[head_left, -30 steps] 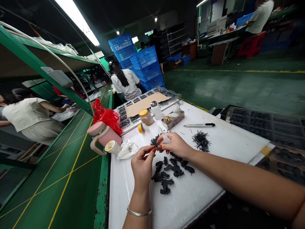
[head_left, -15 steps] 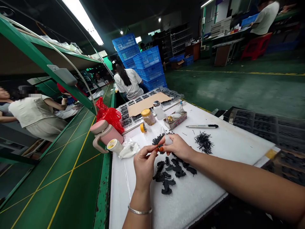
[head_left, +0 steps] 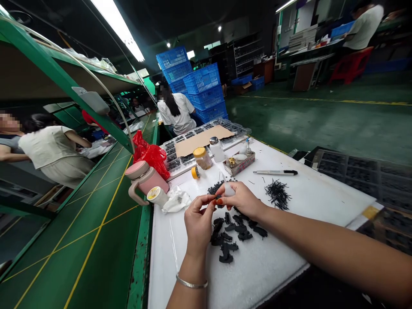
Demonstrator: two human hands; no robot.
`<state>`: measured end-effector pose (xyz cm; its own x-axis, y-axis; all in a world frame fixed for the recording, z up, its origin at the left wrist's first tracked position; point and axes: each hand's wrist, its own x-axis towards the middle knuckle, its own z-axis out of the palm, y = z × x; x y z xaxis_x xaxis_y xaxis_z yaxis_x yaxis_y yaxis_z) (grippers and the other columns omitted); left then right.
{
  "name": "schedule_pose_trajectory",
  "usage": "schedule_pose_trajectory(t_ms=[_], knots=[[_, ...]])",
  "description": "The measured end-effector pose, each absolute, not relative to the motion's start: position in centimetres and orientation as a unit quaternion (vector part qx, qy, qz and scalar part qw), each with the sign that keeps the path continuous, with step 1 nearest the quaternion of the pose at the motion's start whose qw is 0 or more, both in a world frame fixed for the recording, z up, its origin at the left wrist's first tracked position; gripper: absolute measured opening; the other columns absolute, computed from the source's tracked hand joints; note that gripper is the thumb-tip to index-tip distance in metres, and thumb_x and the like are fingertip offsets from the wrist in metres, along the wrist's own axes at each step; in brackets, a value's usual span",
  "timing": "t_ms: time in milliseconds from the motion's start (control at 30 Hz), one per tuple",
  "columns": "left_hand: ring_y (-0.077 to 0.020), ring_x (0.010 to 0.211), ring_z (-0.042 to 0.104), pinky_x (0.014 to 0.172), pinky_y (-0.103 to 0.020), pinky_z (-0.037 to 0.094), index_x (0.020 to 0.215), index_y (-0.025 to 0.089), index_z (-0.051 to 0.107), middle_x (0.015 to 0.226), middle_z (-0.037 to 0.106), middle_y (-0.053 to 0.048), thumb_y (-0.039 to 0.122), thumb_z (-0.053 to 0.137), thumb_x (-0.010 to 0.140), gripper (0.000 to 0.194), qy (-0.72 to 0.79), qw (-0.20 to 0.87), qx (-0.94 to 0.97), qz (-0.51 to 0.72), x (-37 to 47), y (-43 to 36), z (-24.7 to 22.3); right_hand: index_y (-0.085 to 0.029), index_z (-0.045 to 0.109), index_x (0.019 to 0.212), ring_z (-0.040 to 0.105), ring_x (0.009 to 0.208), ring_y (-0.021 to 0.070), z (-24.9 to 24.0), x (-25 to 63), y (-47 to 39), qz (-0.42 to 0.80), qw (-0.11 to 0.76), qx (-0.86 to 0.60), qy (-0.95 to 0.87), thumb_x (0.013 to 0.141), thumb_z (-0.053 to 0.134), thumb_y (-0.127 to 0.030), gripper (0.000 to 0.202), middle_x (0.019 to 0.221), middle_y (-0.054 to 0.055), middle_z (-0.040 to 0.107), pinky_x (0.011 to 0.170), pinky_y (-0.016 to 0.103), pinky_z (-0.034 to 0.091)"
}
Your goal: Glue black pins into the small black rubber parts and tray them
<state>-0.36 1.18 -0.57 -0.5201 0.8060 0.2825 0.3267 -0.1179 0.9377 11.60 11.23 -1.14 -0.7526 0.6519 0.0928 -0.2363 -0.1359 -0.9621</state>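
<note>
Above the white tabletop, my left hand (head_left: 200,214) is closed, with thumb and fingers pinching a small black plastic part (head_left: 219,198). My right hand (head_left: 242,198) meets it fingertip to fingertip; a small white squeeze bottle (head_left: 229,189) with a thin tip pointing up is tucked in its grip. Whether the right fingertips also hold the black part is hard to see. Just below the hands lie several curved black plastic pieces (head_left: 228,247). Behind the fingers is a pile of tiny black parts (head_left: 214,188), partly hidden.
Thin black pins (head_left: 277,194) and a pen (head_left: 275,172) lie to the right. Farther back stand a yellow-lidded jar (head_left: 202,158), a white pump bottle (head_left: 216,148) and a small box (head_left: 238,164). A pink mug (head_left: 146,178) and red bag (head_left: 148,154) are left. A co-worker (head_left: 177,109) sits ahead.
The view has shifted slightly. The white squeeze bottle's thin tip now shows more clearly above the right hand. Both hands stay together at the small black part.
</note>
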Motion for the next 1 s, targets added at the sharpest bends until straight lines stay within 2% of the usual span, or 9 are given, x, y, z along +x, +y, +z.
schedule_pose_trajectory(t_ms=[367,767,1000], knots=[[-0.0175,0.078,0.062,0.067,-0.028,0.053,0.089,0.016,0.063,0.086,0.065,-0.005,0.025,0.060,0.081,0.012,0.619,0.227,0.442,0.609,0.04,1.30,-0.90,-0.013,0.057,0.083,0.060,0.061,0.0138,-1.09,11.48,11.03,0.743,0.290,-0.182,-0.575,0.060,0.079,-0.039,0.041,0.066,0.001,0.062,0.050,0.023,0.047],[-0.0167,0.075,0.062,0.067,-0.028,0.052,0.089,0.017,0.062,0.084,0.065,-0.004,0.024,0.059,0.082,0.010,0.636,0.196,0.454,0.592,-0.08,1.31,-0.99,-0.012,0.058,0.082,0.055,0.051,0.0085,-0.85,11.41,10.90,0.750,0.293,-0.184,-0.564,0.061,0.079,-0.035,0.038,0.062,-0.001,0.061,0.046,0.019,0.044],[-0.0163,0.074,0.061,0.066,-0.028,0.053,0.089,0.015,0.064,0.085,0.065,-0.005,0.025,0.062,0.080,0.013,0.630,0.204,0.443,0.604,-0.09,1.38,-0.87,-0.012,0.059,0.082,0.057,0.053,0.0099,-1.21,11.26,11.04,0.737,0.305,-0.180,-0.576,0.062,0.077,-0.036,0.036,0.063,0.000,0.062,0.045,0.019,0.045]])
